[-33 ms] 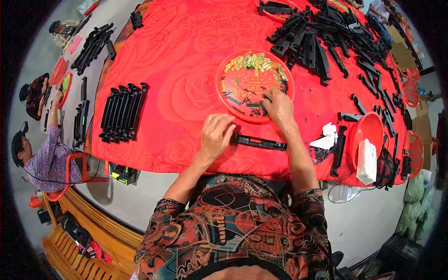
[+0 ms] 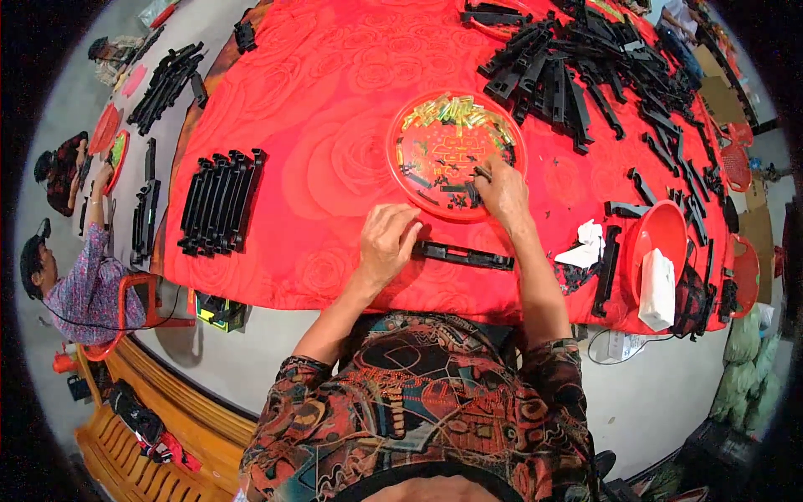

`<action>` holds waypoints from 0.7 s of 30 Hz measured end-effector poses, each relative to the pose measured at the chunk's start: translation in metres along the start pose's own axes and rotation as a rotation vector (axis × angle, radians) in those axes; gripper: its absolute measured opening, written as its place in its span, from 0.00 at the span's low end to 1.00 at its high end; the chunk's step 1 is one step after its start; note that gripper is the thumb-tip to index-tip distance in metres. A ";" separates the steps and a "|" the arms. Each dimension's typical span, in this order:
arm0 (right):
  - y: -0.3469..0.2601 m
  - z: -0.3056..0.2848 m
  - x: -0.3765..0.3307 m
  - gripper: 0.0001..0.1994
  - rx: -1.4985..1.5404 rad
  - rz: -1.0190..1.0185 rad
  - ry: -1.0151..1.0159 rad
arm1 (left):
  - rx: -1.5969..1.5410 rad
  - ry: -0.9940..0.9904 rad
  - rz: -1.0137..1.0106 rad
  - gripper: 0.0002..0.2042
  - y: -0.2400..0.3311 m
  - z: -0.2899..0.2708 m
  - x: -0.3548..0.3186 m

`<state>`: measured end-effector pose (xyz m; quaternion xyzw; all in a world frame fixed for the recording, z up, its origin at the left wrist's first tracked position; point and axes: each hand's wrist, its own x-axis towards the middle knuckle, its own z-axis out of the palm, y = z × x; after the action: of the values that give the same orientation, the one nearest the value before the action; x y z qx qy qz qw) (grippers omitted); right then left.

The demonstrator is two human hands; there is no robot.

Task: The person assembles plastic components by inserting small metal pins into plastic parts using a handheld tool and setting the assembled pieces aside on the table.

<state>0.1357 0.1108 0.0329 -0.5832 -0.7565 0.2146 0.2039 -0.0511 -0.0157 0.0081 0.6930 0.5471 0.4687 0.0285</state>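
- L hand [image 2: 386,244] lay just below-left of the round red tray [image 2: 418,180], fingers curled loosely, tips pressing the left end of a long black plastic strip [image 2: 465,255]; grip narrow, not closed around it.
- R hand [image 2: 502,191] rested on the tray's lower-right rim; grip pinched on a small dark piece [image 2: 483,172].
- Tray held yellow-green bits [image 2: 456,113] at its far side.
- Strip sat on the red desk [image 2: 318,100] cloth, just below the tray.

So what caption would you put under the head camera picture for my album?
Left hand steadies a black plastic strip while right hand picks parts from a round red tray.
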 end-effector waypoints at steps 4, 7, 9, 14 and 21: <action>0.022 0.004 0.007 0.10 -0.082 -0.027 0.022 | 0.141 -0.041 0.146 0.06 -0.018 0.010 0.028; 0.020 0.003 -0.002 0.11 -0.002 -0.010 0.078 | 0.278 -0.134 0.160 0.05 -0.039 0.037 0.072; 0.015 0.000 -0.018 0.12 0.159 -0.019 0.070 | 0.346 -0.255 0.014 0.07 -0.048 0.063 0.103; 0.012 -0.014 -0.068 0.11 0.230 0.051 0.104 | 0.435 -0.318 -0.150 0.11 -0.045 0.117 0.136; 0.062 -0.028 -0.085 0.10 0.169 0.165 0.321 | 0.454 -0.253 -0.066 0.09 -0.068 0.144 0.143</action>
<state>0.2202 0.0444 0.0159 -0.6508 -0.6431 0.1976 0.3519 -0.0080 0.1916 -0.0219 0.7163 0.6527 0.2425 -0.0443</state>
